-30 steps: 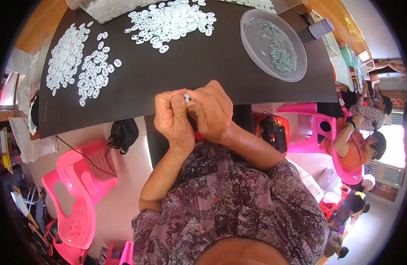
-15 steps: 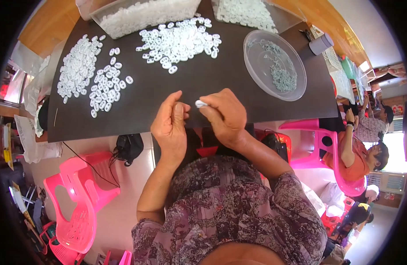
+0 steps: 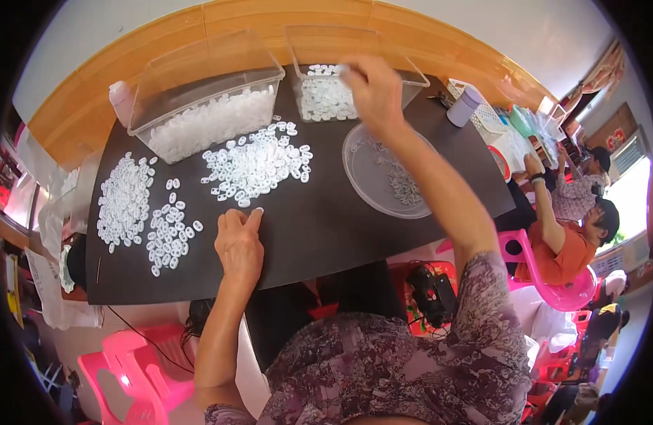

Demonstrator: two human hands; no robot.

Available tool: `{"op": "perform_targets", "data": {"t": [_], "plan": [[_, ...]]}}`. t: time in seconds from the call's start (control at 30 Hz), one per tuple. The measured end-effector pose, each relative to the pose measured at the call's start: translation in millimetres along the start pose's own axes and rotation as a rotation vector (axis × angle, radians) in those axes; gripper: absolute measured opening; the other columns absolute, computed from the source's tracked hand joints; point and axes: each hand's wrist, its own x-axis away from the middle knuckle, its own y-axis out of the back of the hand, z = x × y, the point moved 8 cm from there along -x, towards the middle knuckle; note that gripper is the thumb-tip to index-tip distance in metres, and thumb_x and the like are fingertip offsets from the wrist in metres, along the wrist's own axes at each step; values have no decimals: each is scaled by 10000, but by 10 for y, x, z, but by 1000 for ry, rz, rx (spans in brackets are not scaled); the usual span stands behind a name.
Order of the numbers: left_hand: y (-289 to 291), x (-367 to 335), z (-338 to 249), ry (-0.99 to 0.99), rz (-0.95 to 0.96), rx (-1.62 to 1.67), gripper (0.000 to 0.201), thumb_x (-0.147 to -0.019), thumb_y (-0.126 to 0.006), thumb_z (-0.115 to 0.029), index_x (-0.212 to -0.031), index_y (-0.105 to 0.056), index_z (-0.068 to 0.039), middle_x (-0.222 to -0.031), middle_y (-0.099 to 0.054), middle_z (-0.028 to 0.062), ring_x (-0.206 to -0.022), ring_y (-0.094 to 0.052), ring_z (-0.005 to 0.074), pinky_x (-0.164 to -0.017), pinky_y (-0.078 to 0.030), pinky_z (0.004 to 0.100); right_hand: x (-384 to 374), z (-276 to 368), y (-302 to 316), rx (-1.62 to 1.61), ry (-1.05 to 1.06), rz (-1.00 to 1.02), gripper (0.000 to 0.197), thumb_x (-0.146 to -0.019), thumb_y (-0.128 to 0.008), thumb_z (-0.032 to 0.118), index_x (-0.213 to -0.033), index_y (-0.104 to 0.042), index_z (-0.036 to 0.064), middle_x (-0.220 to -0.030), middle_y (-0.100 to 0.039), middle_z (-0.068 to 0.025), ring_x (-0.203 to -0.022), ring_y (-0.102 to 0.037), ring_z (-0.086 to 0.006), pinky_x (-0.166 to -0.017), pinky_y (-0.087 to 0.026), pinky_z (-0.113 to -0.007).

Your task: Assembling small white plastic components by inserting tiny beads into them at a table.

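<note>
My left hand (image 3: 240, 244) rests on the dark table at the near edge of a pile of white oval pieces with two holes (image 3: 259, 166). Its fingers are bent, and the thumb stands apart from them, close to the lowest pieces. My right hand (image 3: 376, 95) is raised over a clear plastic bin (image 3: 404, 71) holding more white pieces. Motion smears its fingertips; a pale patch shows there, but whether it is a held piece cannot be made out. Under the right forearm lies a round clear tray (image 3: 349, 173) with small grey-green bits (image 3: 404, 185), partly covered by the arm.
A larger clear bin (image 3: 206, 67) of whitish pieces stands at the back left, beside a pale bottle (image 3: 121, 103). Two more piles of white ovals (image 3: 124, 198) lie at left. A lilac cup (image 3: 466, 106) stands at right. Co-workers (image 3: 563, 244) sit beyond the right edge, near a pink chair (image 3: 553, 287).
The view has tilted up. My right hand has gone from pinching a white oval piece near the front edge to above the back bin. My left hand has moved to the middle pile.
</note>
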Motion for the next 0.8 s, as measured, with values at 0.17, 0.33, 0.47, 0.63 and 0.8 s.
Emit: {"op": "perform_targets", "data": {"t": [0.17,0.33,0.47,0.63,0.8], "plan": [[100,-93,98,60,-74,21,300,-760,-593,19,-1056,-588,-33,-911,-557,131,-829,-545,316,-681,-460,402,-484,-909,-395,332,-33,188,203,-769,-597,181,-929,-660,73,-865,-651,-135,-805,-608,-306,-736,-464,-403],[-51,-194,285,106,-19,-140,312,-778,-575,10,-1088,-545,2,-1017,-555,161,-916,-518,344,-769,-441,418,-269,-839,-444,439,63,176,102,-700,-592,111,-766,-637,48,-719,-620,-183,-687,-600,-369,-636,-468,-461],[-116,-225,137,11,19,-93,223,-769,-530,42,-988,-563,19,-973,-561,144,-876,-498,321,-760,-438,389,205,-577,-154,350,157,235,170,-736,-599,120,-886,-664,74,-831,-645,-128,-809,-601,-311,-709,-466,-419],[-212,-297,-84,-70,51,37,323,-716,-516,85,-1010,-590,-27,-968,-589,108,-866,-506,317,-766,-443,391,906,-965,14,91,-19,473,105,-696,-574,120,-731,-670,98,-646,-602,-151,-671,-572,-366,-621,-457,-459],[-125,-262,-190,-56,36,55,292,-761,-519,72,-1031,-588,-18,-982,-599,119,-863,-526,305,-760,-451,382,1377,-1186,-80,53,-197,715,224,-694,-632,52,-901,-692,117,-750,-635,-112,-753,-588,-297,-660,-463,-416]]}}
